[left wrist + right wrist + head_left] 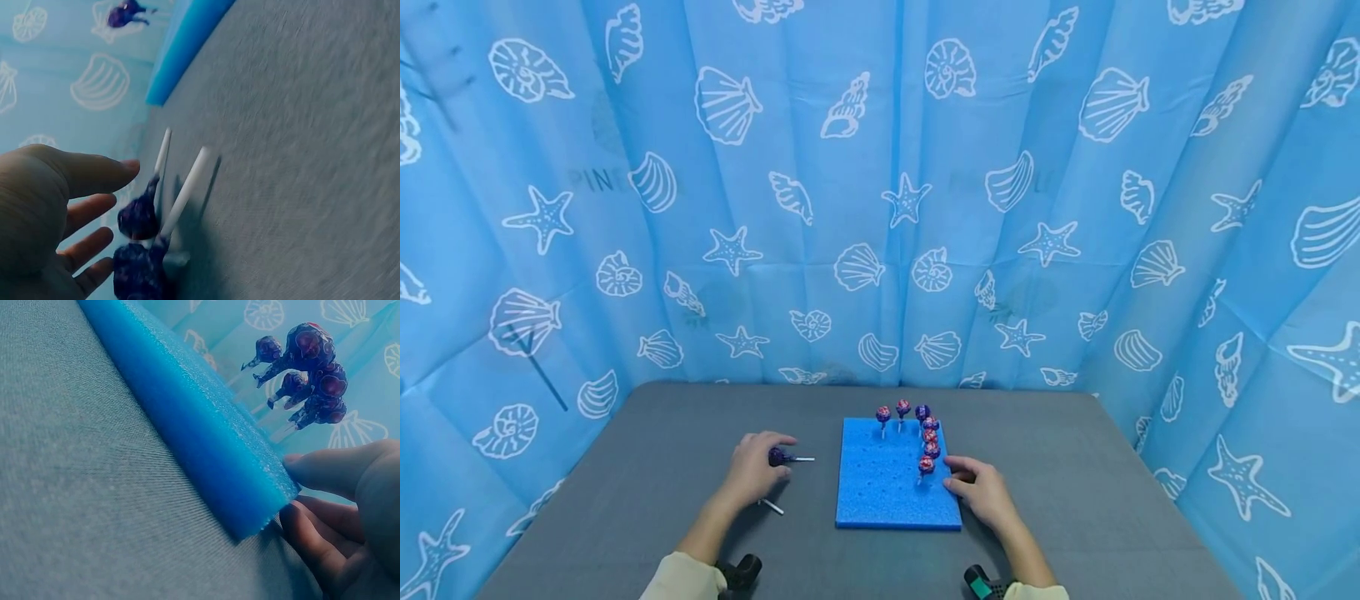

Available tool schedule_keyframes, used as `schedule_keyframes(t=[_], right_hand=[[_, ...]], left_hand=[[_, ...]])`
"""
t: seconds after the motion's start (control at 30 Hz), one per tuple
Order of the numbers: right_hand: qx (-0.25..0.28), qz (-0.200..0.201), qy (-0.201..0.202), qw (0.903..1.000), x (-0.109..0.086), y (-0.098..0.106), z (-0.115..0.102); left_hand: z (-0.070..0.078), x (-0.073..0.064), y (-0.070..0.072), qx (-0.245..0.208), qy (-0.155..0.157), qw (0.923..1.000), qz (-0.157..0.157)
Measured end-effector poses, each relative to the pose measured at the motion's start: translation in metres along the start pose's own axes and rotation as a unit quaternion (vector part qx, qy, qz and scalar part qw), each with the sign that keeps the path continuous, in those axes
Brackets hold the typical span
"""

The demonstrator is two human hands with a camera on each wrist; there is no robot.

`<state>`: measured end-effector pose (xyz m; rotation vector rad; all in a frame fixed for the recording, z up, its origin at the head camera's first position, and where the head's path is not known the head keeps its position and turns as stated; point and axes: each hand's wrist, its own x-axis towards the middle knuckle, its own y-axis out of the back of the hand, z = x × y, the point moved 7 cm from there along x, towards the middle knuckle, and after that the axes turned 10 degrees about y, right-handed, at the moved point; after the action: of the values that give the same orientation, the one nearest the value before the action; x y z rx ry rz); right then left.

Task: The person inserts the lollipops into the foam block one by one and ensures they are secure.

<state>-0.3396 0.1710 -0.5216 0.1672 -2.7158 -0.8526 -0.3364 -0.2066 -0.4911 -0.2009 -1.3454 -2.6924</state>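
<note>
Head view: blue foam board (880,500) has just a relaxed right hand (985,493) at its edge, so a bump might skid it. Left hand (752,469) sits wide around a lollipop (778,457) left of the board, contact kinda unclear; neighbouring stick (772,507) could snag.

The head view is bright, the wrist views dimmer and hazy, soft shadows on the tabletop (300,175).

Your bare right hand (378,519), at the lower right, touches the edge of a thick blue foam slab (206,450) on ribbed grey fabric (75,456). Round, dark-purple-wrapped lollipops (310,349) cluster at your upper right.
</note>
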Motion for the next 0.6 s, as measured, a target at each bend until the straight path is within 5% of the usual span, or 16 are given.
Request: schedule_keyframes(t=[0.6], right_hand=[[0.000,-0.001,0.004,1.0000,-0.001,0.001,-0.002]], left_hand=[[-0.028,0.018,-0.002,-0.010,0.044,0.9980,-0.044]])
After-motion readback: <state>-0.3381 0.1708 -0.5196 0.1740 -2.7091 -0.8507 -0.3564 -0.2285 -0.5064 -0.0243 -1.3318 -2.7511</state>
